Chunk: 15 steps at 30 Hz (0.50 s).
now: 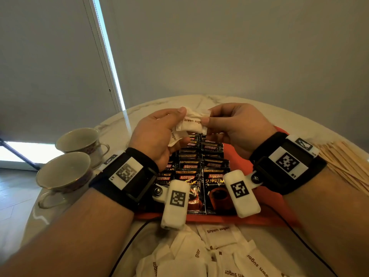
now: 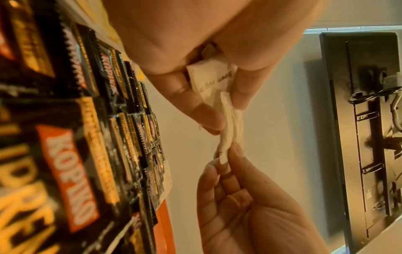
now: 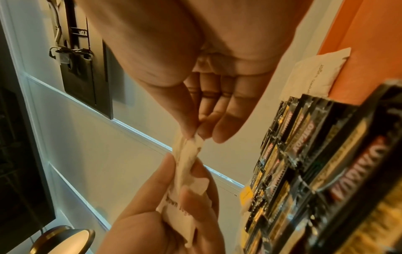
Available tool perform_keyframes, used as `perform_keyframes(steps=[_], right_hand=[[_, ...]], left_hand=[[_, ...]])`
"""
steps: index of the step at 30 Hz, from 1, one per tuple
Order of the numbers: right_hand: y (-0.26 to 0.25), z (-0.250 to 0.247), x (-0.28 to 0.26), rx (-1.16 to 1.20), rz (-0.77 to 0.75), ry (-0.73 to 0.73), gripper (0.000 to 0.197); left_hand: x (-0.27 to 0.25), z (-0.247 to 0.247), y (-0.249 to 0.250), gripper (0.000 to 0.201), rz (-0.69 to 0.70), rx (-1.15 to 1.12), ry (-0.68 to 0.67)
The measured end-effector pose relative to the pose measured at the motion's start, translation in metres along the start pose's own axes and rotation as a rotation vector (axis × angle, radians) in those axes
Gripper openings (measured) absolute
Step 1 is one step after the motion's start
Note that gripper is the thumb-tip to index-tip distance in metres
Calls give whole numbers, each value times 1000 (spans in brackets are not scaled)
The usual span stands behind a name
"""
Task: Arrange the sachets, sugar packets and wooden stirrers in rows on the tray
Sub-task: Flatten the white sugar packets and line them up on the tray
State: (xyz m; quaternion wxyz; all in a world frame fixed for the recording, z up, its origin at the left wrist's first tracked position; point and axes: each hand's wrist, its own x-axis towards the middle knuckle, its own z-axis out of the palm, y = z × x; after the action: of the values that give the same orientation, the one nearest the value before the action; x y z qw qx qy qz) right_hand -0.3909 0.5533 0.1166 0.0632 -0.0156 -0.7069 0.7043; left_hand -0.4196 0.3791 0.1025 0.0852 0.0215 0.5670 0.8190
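Both hands are raised above the orange tray [image 1: 241,158]. My left hand [image 1: 174,125] grips a small bunch of white "brown sugar" packets [image 1: 192,125], seen from below in the left wrist view [image 2: 211,80]. My right hand [image 1: 207,117] pinches the end of the top packet between thumb and forefinger [image 3: 195,134]. Black Kopiko sachets [image 1: 199,168] lie in overlapping rows on the tray under the hands. One sugar packet [image 3: 315,72] lies on the tray at the far end of the sachet rows. Wooden stirrers [image 1: 343,156] are piled on the table to the right of the tray.
Several loose sugar packets [image 1: 219,234] lie on the marble table [image 1: 219,100] in front of the tray. Two teacups [image 1: 79,138] [image 1: 63,170] stand at the table's left edge. A black cable [image 1: 127,244] runs across the front.
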Motion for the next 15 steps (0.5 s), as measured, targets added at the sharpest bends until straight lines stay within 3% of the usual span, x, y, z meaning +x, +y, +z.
perform_keyframes(steps=[5,8,11,15], right_hand=[[2,-9,7,21,15,41,6],[2,-27,16,41,44,163,10],[10,-56,31,69,118,335,22],[35,-84,40,-33,288,414,22]], left_hand=[[1,-3,-1,14,0,-1,12],[2,-5,0,23,-18,-53,29],[3,-5,4,28,-45,-93,52],[5,-5,4,26,-85,-148,81]])
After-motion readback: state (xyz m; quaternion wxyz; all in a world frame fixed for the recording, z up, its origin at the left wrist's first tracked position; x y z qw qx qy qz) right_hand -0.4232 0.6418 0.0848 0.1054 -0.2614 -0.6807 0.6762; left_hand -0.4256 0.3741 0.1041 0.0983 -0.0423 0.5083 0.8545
